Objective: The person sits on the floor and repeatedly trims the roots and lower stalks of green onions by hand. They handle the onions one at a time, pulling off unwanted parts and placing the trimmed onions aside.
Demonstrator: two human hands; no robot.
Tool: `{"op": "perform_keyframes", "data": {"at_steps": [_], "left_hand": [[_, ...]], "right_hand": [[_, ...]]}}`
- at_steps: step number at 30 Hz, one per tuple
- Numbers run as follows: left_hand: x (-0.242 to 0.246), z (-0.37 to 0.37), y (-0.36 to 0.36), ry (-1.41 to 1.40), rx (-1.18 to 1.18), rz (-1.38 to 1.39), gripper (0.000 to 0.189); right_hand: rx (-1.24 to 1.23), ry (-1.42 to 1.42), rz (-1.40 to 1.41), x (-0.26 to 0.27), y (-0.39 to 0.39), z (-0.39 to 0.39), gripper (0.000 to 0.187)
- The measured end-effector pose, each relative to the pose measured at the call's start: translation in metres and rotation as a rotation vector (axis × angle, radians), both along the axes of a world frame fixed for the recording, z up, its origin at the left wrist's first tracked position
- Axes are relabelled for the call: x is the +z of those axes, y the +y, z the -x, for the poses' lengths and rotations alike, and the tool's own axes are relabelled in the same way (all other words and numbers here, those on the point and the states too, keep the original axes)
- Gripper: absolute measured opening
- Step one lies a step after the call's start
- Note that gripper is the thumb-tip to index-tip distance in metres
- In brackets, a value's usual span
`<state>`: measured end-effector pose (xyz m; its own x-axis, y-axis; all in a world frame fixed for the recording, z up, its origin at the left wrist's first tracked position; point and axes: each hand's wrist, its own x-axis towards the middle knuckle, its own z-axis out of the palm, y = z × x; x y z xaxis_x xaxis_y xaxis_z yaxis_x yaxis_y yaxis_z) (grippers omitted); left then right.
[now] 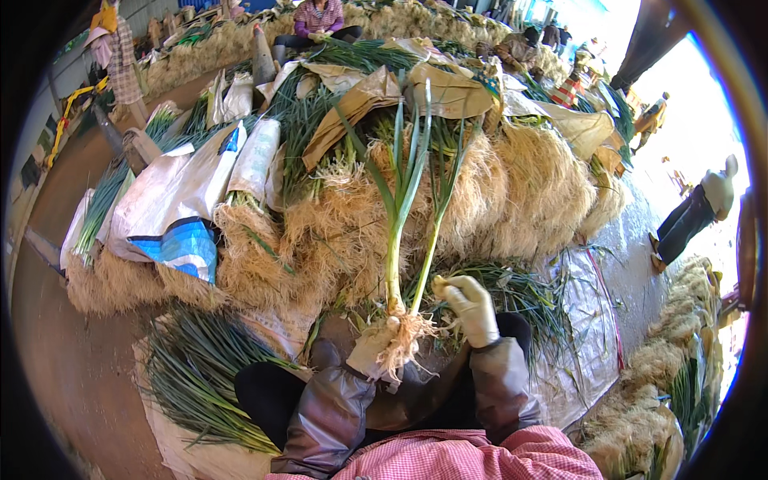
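Note:
In a pale work glove, my left hand is shut around the root end of two green onion plants. They stand nearly upright, leaves up, and their tan roots spill over my fingers. My gloved right hand is just right of the stalks, fingers curled and fingertips soiled brownish-yellow. Whether something small is pinched there I cannot tell. Below the right hand, loose green leaves litter the ground. A bundle of green onions lies on a sack by my left knee.
A long heap of green onions with hanging roots stands before me, partly covered by brown paper and a white woven sack. More roots line the right. A seated person works beyond the heap; another bends at right.

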<state>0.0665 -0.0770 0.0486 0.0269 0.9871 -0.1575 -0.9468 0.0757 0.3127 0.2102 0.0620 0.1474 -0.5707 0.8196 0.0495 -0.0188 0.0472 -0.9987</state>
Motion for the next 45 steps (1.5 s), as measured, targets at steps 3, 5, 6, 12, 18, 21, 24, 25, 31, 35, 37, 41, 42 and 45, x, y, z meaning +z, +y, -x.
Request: {"op": "perform_keyframes", "data": {"at_steps": [3, 5, 6, 12, 18, 21, 24, 25, 31, 35, 37, 41, 42, 45], "left_hand": [[0.003, -0.009, 0.000, 0.470, 0.079, -0.006, 0.043], [0.004, -0.013, 0.003, 0.642, 0.123, 0.060, 0.042], [0.004, -0.017, 0.007, 0.737, 0.261, 0.122, 0.039], [0.005, -0.020, 0.015, 0.498, 0.494, 0.314, 0.032], [-0.029, -0.009, 0.010, 1.458, 0.625, 0.298, 0.022], [-0.034, 0.000, 0.000, 2.260, 0.003, 0.405, 0.025], [-0.018, 0.013, -0.007, 2.219, 0.199, 0.451, 0.036], [-0.009, 0.018, -0.006, 2.099, 0.343, 0.394, 0.041], [0.026, -0.004, -0.009, 0.373, -0.036, 0.215, 0.038], [0.036, -0.016, -0.015, 0.627, -0.003, 0.059, 0.034], [0.044, -0.015, -0.020, 0.623, 0.041, -0.015, 0.034], [0.056, 0.004, -0.024, 0.456, 0.305, -0.105, 0.038], [0.056, 0.009, -0.024, 0.416, 0.364, -0.116, 0.040], [0.050, 0.020, -0.024, 0.296, 0.508, -0.080, 0.039]], "right_hand": [[0.055, -0.014, -0.002, -0.014, -0.005, 0.009, 0.036], [0.041, 0.135, 0.021, -0.023, -0.013, 0.018, 0.041], [0.084, 0.014, 0.137, -0.028, -0.017, 0.024, 0.037], [-0.113, -0.079, 0.109, -0.057, -0.038, 0.054, 0.022], [-0.097, -0.002, 0.147, -0.051, -0.039, 0.053, 0.032], [-0.045, 0.264, 0.404, -0.025, -0.019, 0.046, 0.028], [-0.031, 0.176, 0.399, -0.011, -0.008, 0.037, 0.027], [-0.005, 0.127, 0.353, -0.011, -0.008, 0.034, 0.028], [0.084, -0.011, 0.335, -0.041, -0.032, 0.044, 0.037], [0.110, 0.249, 0.471, -0.013, 0.014, 0.078, 0.043], [0.174, 0.355, 0.431, 0.013, 0.034, 0.102, 0.036], [0.362, 0.408, 0.183, 0.048, 0.027, 0.162, 0.032], [0.365, 0.265, 0.116, 0.051, 0.023, 0.179, 0.033], [0.557, -0.086, -0.090, 0.045, 0.017, 0.222, 0.041]]}}
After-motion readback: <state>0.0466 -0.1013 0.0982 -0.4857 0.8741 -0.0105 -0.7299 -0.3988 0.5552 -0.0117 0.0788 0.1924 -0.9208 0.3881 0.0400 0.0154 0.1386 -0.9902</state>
